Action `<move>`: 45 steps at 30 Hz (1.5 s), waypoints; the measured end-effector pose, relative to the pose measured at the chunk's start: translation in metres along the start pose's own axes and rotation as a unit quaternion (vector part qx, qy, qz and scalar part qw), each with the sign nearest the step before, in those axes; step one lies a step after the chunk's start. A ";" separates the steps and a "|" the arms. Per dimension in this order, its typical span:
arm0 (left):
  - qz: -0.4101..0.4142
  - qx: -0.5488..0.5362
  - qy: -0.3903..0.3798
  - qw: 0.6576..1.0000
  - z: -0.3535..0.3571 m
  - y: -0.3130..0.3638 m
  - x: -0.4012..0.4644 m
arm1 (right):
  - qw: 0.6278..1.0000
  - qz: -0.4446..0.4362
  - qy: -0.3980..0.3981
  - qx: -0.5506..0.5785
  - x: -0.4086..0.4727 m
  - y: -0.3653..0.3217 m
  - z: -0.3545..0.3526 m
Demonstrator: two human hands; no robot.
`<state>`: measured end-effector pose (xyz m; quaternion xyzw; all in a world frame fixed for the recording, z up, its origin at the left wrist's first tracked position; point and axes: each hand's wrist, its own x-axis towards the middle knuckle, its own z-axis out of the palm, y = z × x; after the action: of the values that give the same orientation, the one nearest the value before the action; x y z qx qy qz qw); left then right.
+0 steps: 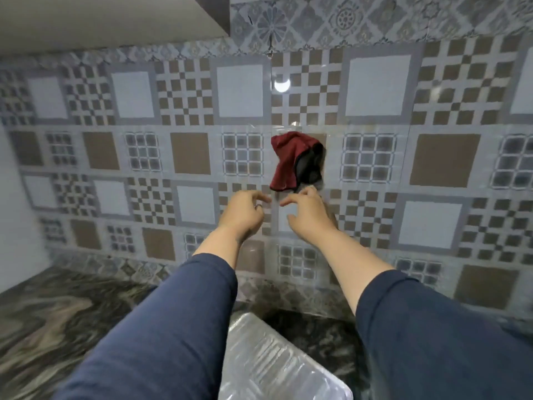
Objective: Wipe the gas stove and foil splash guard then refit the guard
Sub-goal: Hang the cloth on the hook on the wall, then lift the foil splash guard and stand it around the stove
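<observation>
A dark red cloth with a black part beside it hangs on the patterned tile wall. My left hand and my right hand are both raised just below it, fingers spread and holding nothing. The right fingertips are close to the cloth's lower edge; whether they touch it I cannot tell. A crinkled silver foil surface lies low in the middle between my forearms, partly hidden by my blue sleeves. The gas stove itself is not visible.
A dark marbled countertop runs along the foot of the wall. A white side wall closes the left end. A cabinet underside overhangs at the top left. A lamp's reflection shines on the tiles.
</observation>
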<state>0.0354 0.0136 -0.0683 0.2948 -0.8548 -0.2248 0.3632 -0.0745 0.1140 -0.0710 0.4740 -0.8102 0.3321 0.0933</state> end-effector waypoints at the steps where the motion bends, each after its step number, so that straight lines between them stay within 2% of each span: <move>1: -0.019 0.011 -0.017 1.000 -0.004 -0.007 -0.018 | 0.999 -0.002 -0.038 -0.002 -0.014 -0.007 0.007; 5: -0.101 0.047 -0.067 0.991 -0.027 -0.040 -0.093 | 0.984 -0.068 -0.164 -0.004 -0.066 -0.037 0.039; 11: -0.229 0.094 -0.131 0.960 -0.067 -0.110 -0.207 | 0.930 -0.143 -0.339 -0.009 -0.145 -0.084 0.100; 18: -0.402 0.118 -0.109 0.901 -0.112 -0.201 -0.355 | 0.845 -0.210 -0.492 0.016 -0.243 -0.134 0.211; 21: -0.460 0.140 -0.083 0.873 -0.131 -0.235 -0.400 | 0.824 -0.224 -0.519 0.033 -0.270 -0.166 0.244; 25: -0.484 0.192 -0.068 0.851 -0.148 -0.266 -0.432 | 0.818 -0.262 -0.512 0.023 -0.289 -0.204 0.283; 28: -0.466 0.183 -0.051 0.864 -0.153 -0.285 -0.446 | 0.820 -0.281 -0.497 0.023 -0.292 -0.221 0.308; 36: -0.462 0.203 -0.130 0.854 -0.141 -0.311 -0.440 | 0.855 -0.250 -0.454 0.014 -0.280 -0.220 0.348; 41: -0.453 0.235 -0.094 0.855 -0.137 -0.310 -0.429 | 0.843 -0.253 -0.475 0.015 -0.272 -0.222 0.354; 45: -0.449 0.237 -0.096 0.856 -0.139 -0.313 -0.422 | 0.833 -0.240 -0.496 0.054 -0.266 -0.224 0.357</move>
<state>0.4838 0.0442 -0.3733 0.7009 -0.6874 -0.1811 0.0581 0.3118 0.0040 -0.3665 0.7589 -0.5894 0.0627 -0.2698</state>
